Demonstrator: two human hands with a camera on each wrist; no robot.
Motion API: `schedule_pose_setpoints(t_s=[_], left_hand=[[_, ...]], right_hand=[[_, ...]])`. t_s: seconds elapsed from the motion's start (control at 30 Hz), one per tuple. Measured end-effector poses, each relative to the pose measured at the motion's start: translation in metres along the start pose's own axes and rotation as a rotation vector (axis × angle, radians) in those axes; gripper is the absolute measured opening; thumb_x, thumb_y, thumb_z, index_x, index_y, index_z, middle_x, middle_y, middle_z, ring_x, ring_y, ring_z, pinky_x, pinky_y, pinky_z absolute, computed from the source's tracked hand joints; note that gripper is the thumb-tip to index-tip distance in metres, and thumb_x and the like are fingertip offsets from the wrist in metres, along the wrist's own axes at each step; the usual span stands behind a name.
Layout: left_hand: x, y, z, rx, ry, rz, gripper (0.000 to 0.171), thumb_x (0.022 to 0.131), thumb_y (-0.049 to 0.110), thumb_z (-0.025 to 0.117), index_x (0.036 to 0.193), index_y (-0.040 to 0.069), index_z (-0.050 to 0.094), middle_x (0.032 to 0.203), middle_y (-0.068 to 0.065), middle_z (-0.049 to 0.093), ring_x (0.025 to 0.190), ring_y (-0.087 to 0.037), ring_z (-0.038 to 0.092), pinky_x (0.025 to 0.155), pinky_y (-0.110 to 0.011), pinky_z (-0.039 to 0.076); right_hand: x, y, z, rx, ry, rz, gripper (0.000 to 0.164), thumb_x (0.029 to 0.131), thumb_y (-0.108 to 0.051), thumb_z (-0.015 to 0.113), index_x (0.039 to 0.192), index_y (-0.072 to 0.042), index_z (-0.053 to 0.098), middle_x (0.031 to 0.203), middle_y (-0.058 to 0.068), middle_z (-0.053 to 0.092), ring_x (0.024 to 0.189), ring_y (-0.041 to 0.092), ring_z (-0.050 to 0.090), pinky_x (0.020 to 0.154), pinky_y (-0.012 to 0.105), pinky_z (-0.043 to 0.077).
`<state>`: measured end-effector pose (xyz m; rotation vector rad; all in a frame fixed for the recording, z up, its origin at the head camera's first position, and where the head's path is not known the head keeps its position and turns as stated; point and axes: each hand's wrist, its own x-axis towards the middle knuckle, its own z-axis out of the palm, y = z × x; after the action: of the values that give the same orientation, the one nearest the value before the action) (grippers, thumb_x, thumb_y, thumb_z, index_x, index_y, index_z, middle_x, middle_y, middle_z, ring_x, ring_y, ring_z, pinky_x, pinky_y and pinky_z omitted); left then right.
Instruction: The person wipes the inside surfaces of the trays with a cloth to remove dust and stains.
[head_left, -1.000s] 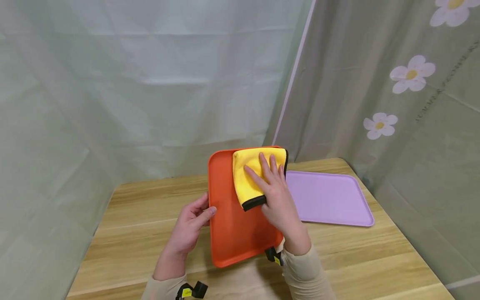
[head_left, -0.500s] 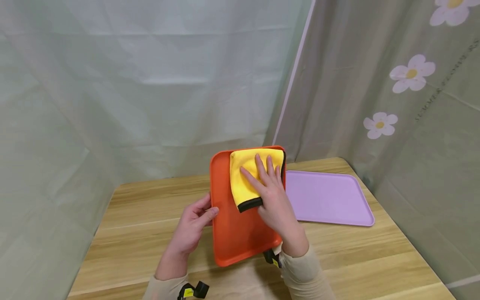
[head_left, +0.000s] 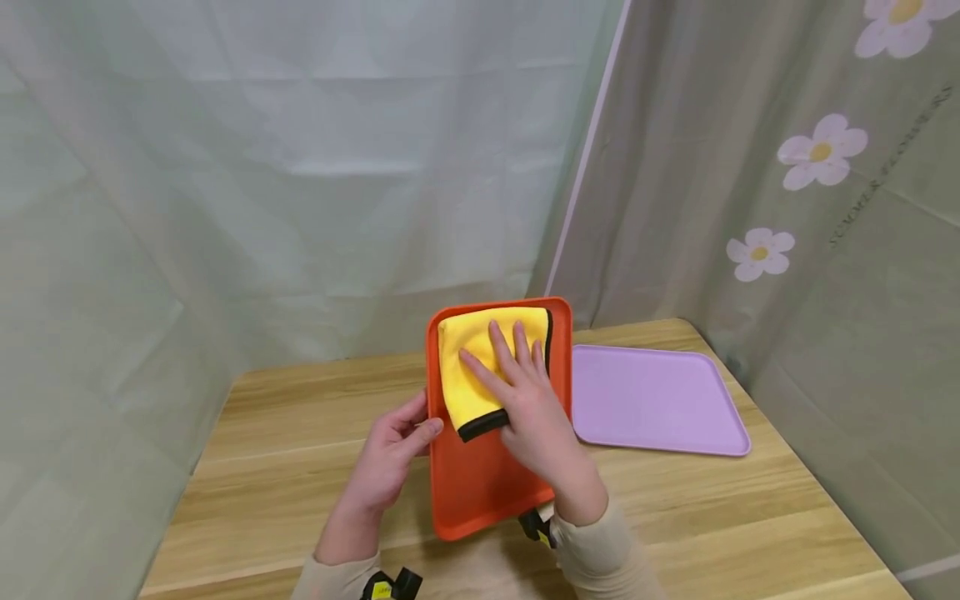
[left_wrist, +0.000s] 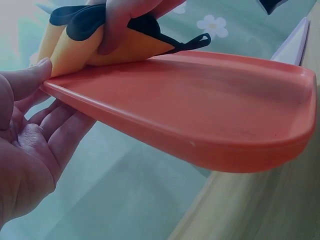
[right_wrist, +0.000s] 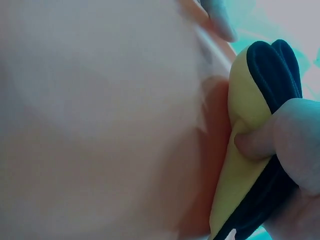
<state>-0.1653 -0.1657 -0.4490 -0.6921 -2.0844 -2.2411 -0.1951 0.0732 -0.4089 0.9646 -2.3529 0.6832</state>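
An orange rectangular tray (head_left: 480, 483) is held up off the table, tilted toward the head camera. My left hand (head_left: 390, 454) grips its left edge, thumb on the rim and fingers beneath, as the left wrist view shows. A folded yellow cloth (head_left: 465, 392) with black trim lies against the upper part of the tray's inner face. On top of the cloth, my right hand (head_left: 536, 412) presses with spread fingers. In the right wrist view, the right thumb (right_wrist: 260, 142) tucks against the cloth's tray-facing side, pinching it.
A lilac tray (head_left: 660, 400) lies flat on the wooden table (head_left: 300, 442), right of the orange one. Pale curtains (head_left: 337, 183) surround the table at the back and sides, with printed flowers on the right.
My right hand has slid the yellow cloth leftward and slightly down across the orange tray, toward its left rim. The tray has shifted slightly right, with my left hand still gripping it.
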Motion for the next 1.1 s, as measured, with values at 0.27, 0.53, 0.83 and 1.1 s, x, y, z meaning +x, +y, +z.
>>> schedule_pose_setpoints(t_s=[0.27,0.53,0.83,1.1], left_hand=[[0.000,-0.001,0.000,-0.021,-0.006,0.038,0.048,0.110,0.000,0.055,0.157,-0.007,0.046,0.132,-0.001,0.073,0.106,-0.017,0.075,0.081,-0.039,0.065],[0.000,0.000,0.000,-0.013,-0.002,0.037,0.049,0.110,0.001,0.056,0.158,-0.005,0.047,0.136,-0.001,0.071,0.106,-0.018,0.075,0.083,-0.040,0.065],[0.001,0.002,0.001,-0.017,0.016,0.026,0.048,0.110,0.001,0.055,0.157,-0.007,0.047,0.136,-0.001,0.070,0.108,-0.018,0.074,0.083,-0.038,0.064],[0.000,0.001,0.001,-0.043,0.029,0.024,0.046,0.110,0.000,0.056,0.155,-0.009,0.048,0.132,-0.004,0.073,0.105,-0.019,0.075,0.082,-0.039,0.065]], right_hand=[[0.002,-0.006,0.003,0.002,-0.044,0.001,0.110,0.071,0.031,0.062,0.164,-0.026,0.046,0.179,0.007,0.008,0.163,0.041,-0.001,0.126,0.069,0.009],[0.002,-0.011,0.004,-0.001,-0.054,0.005,0.111,0.071,0.030,0.062,0.165,-0.027,0.045,0.179,0.008,0.008,0.163,0.042,0.000,0.125,0.070,0.010],[0.002,-0.010,0.004,-0.034,-0.068,0.023,0.115,0.069,0.029,0.064,0.166,-0.030,0.043,0.180,0.006,0.004,0.164,0.038,-0.006,0.126,0.069,0.009],[0.001,-0.007,0.004,-0.056,-0.085,0.043,0.119,0.066,0.030,0.065,0.165,-0.032,0.043,0.180,0.004,0.001,0.164,0.035,-0.010,0.125,0.071,0.010]])
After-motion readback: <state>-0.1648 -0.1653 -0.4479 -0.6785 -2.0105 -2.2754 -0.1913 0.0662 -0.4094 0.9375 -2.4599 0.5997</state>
